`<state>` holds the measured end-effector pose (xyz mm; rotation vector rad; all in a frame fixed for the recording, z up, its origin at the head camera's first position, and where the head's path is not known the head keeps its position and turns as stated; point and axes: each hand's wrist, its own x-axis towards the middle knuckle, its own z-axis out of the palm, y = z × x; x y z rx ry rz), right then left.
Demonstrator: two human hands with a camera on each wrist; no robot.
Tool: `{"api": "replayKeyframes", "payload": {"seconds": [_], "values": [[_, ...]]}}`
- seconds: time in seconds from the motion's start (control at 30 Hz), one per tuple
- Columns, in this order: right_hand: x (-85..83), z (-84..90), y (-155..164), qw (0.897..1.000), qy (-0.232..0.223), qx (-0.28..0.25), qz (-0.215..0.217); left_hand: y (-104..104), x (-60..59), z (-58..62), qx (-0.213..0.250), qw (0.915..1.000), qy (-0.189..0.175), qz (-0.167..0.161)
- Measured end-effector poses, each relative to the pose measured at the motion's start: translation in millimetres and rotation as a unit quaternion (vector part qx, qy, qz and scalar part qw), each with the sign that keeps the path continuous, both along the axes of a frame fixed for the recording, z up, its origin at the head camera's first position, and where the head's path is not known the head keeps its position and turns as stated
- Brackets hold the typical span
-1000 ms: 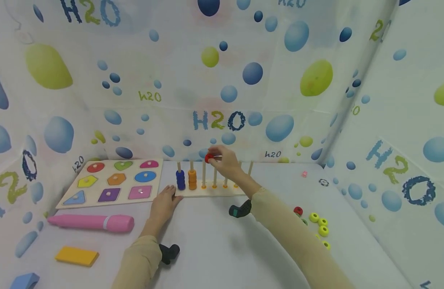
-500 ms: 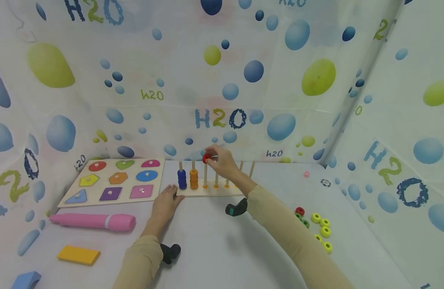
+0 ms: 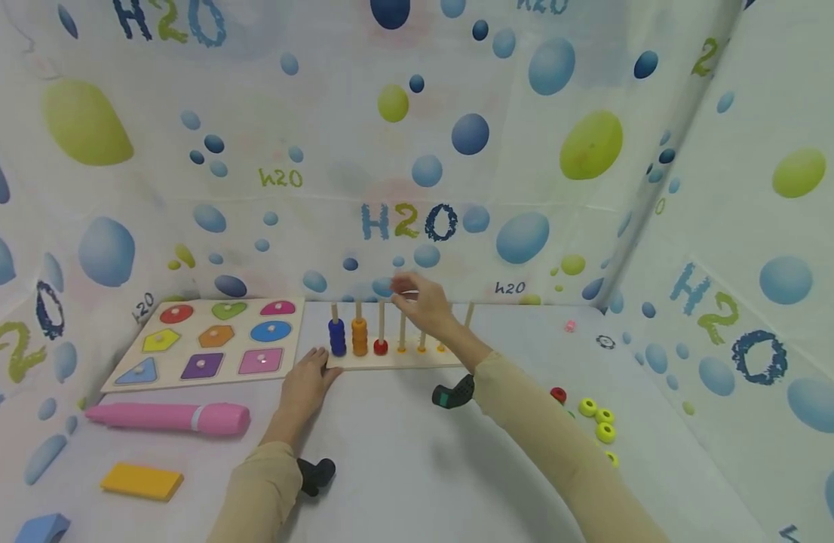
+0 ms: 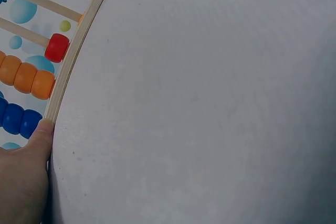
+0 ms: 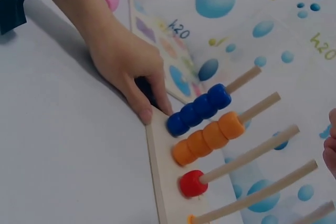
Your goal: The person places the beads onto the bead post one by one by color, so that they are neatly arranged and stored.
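A wooden peg stand (image 3: 417, 360) stands at the back of the white table. Its first peg carries a stack of blue beads (image 3: 337, 337), the second a stack of orange beads (image 3: 359, 337). One red bead (image 3: 381, 347) sits at the foot of the third peg; the other pegs are bare. My right hand (image 3: 424, 299) hovers over the peg tops, fingers loose, holding nothing. My left hand (image 3: 308, 381) rests on the table with fingertips against the stand's left corner. The right wrist view shows that left hand (image 5: 123, 56) beside the blue beads (image 5: 199, 109) and the red bead (image 5: 191, 183).
A shape puzzle board (image 3: 213, 339) lies left of the stand, with a pink marker-shaped toy (image 3: 166, 417), a yellow block (image 3: 142, 481) and a blue block (image 3: 40, 528) nearer me. Loose yellow rings (image 3: 596, 422) and a red ring (image 3: 558, 394) lie right. Patterned curtain walls enclose the table.
The right hand pinched the red bead at the top of the third peg; it has let go, and the bead now sits at the peg's foot. The left hand stayed put.
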<state>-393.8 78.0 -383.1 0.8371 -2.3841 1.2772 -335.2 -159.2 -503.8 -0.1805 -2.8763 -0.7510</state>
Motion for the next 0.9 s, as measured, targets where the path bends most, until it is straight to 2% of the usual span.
{"api": "replayKeyframes", "payload": {"seconds": [0.13,0.2,0.37,0.43,0.6,0.7,0.9], "values": [[3.8,1.2,17,1.000,0.008,-0.018,-0.009,0,-0.9,-1.6,-0.002,1.0000,-0.004,0.000],[13.8,9.2,26,0.999,0.001,-0.030,-0.017,0,-1.4,-2.6,-0.004,1.0000,-0.006,0.001],[16.6,12.6,61,0.997,-0.017,-0.051,-0.047,1,-1.1,-2.9,-0.009,0.9999,-0.013,0.004],[9.5,5.6,81,0.997,-0.020,-0.048,-0.063,1,-1.1,-2.7,-0.008,0.9999,-0.013,0.005],[14.7,-1.8,130,0.993,-0.016,-0.036,-0.109,1,-0.8,-3.0,-0.010,0.9998,-0.014,0.006],[21.0,-10.7,160,0.991,-0.014,-0.028,-0.133,2,0.3,-2.1,-0.013,0.9998,-0.014,0.005],[40.4,-31.9,211,0.982,-0.057,0.001,-0.178,2,1.4,0.1,-0.007,0.9999,-0.008,0.003]]}}
